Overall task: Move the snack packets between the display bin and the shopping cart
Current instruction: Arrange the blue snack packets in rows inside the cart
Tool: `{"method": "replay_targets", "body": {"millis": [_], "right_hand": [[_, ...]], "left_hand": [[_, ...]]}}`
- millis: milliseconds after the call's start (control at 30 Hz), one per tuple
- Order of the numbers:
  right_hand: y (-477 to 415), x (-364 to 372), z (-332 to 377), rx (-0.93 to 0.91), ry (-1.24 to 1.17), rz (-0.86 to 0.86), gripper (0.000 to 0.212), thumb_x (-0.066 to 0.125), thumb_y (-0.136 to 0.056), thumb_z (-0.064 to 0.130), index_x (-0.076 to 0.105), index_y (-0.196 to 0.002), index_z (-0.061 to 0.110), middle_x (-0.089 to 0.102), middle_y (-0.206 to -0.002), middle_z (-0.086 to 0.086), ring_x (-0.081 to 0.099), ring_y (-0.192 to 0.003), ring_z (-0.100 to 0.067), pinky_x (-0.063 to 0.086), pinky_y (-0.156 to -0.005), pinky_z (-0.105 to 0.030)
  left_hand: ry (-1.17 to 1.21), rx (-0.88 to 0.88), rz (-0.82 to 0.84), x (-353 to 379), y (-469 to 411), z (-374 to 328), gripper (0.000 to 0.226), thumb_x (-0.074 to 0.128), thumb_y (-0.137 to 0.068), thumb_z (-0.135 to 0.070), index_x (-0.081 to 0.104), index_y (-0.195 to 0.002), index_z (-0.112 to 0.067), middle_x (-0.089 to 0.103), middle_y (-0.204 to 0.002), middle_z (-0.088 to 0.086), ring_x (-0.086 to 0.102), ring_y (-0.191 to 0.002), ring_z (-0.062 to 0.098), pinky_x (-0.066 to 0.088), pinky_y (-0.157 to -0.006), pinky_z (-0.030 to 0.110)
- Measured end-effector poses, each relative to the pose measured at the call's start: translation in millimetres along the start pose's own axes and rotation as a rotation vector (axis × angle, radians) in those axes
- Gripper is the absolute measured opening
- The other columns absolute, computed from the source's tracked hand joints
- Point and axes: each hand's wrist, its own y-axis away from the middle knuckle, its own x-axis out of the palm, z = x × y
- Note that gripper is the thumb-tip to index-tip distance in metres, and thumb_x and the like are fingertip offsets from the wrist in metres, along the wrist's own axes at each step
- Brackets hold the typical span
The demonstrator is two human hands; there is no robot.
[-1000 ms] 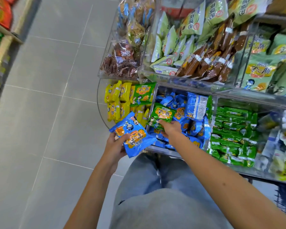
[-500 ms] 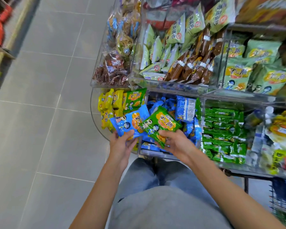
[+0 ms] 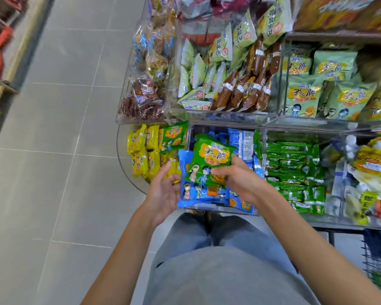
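held: 2 | green packet (image 3: 213,159) 1 | blue packet (image 3: 198,194) 1

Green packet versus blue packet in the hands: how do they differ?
The green packet lies on top, fully visible; the blue packet sits beneath, partly covered. The right hand pinches the green packet; the left hand holds the blue packet's edge. Both carry cartoon children.

A shop aisle: clear display bins (image 3: 218,116) heaped with snack packets (image 3: 301,97), tiled floor (image 3: 59,150).
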Motion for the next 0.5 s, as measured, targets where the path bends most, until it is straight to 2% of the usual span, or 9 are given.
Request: {"method": "replay_targets", "body": {"millis": [100,167,233,267,333,400,467,500], "right_hand": [[1.3,1.0,-2.7,0.004,0.252,0.004,0.056,0.061,-0.083,-0.004,0.039,-0.131,0.012,0.059,-0.123,-0.005,0.057,-0.113,-0.02,0.046,-0.097,-0.035],[2.0,5.7,-3.7,-0.054,0.312,-0.017,0.052,0.059,-0.084,-0.004,0.04,-0.128,0.015,0.06,-0.116,-0.003,0.059,-0.103,-0.015,0.05,-0.083,-0.021],[1.3,7.8,-4.7,-0.097,0.33,-0.045,0.045,0.056,-0.087,-0.001,0.041,-0.126,0.017,0.059,-0.105,0.005,0.059,-0.098,-0.012,0.047,-0.067,-0.006],[1.2,8.0,-4.5,-0.1,0.327,-0.075,0.044,0.055,-0.089,0.003,0.039,-0.128,0.017,0.055,-0.104,0.01,0.057,-0.1,-0.01,0.045,-0.066,-0.004],[-1.1,4.1,-6.4,-0.092,0.336,-0.144,0.048,0.054,-0.092,0.014,0.034,-0.137,0.013,0.047,-0.109,0.014,0.049,-0.099,-0.004,0.041,-0.076,-0.008],[-3.2,0.3,-8.4,-0.083,0.364,-0.116,0.034,0.053,-0.093,0.015,0.043,-0.126,0.015,0.049,-0.099,0.016,0.047,-0.089,-0.004,0.04,-0.07,-0.015],[-6.0,-2.5,-9.9,-0.048,0.484,-0.04,0.028,0.054,-0.092,0.013,0.049,-0.119,0.012,0.059,-0.103,0.005,0.054,-0.091,-0.012,0.042,-0.073,-0.021],[-8.7,-5.9,-10.4,-0.03,0.56,-0.005,0.036,0.055,-0.092,0.015,0.046,-0.126,0.011,0.059,-0.114,-0.001,0.056,-0.099,-0.016,0.045,-0.081,-0.026]], "left_hand": [[-0.242,0.014,0.02,5.0,-3.0,0.4,0.064,0.063,-0.067,-0.061,0.059,-0.119,-0.024,0.071,-0.11,0.006,0.067,-0.096,0.029,0.054,-0.082,0.046],[-0.312,0.047,-0.032,12.2,-6.5,4.3,0.075,0.074,-0.057,-0.06,0.057,-0.122,-0.027,0.07,-0.112,0.002,0.068,-0.098,0.024,0.055,-0.082,0.042],[-0.283,0.073,-0.085,18.0,-10.9,7.0,0.083,0.074,-0.049,-0.06,0.055,-0.123,-0.026,0.069,-0.114,0.002,0.067,-0.101,0.023,0.053,-0.087,0.044],[-0.256,0.083,-0.115,20.3,-12.8,7.1,0.085,0.073,-0.048,-0.06,0.054,-0.123,-0.026,0.069,-0.115,0.002,0.066,-0.104,0.023,0.052,-0.09,0.047],[-0.221,0.093,-0.155,21.7,-16.9,6.7,0.087,0.073,-0.047,-0.059,0.051,-0.125,-0.026,0.068,-0.116,0.001,0.065,-0.106,0.023,0.05,-0.094,0.051],[-0.22,0.098,-0.143,20.5,-21.6,5.6,0.084,0.074,-0.05,-0.058,0.052,-0.124,-0.027,0.069,-0.113,0.0,0.067,-0.103,0.024,0.05,-0.092,0.051],[-0.238,0.106,-0.128,19.2,-27.2,4.0,0.074,0.075,-0.051,-0.056,0.057,-0.118,-0.03,0.072,-0.107,-0.003,0.069,-0.097,0.021,0.055,-0.084,0.044],[-0.24,0.109,-0.136,19.0,-30.4,3.6,0.07,0.076,-0.053,-0.053,0.058,-0.116,-0.029,0.073,-0.103,-0.004,0.07,-0.094,0.019,0.056,-0.078,0.039]]}}
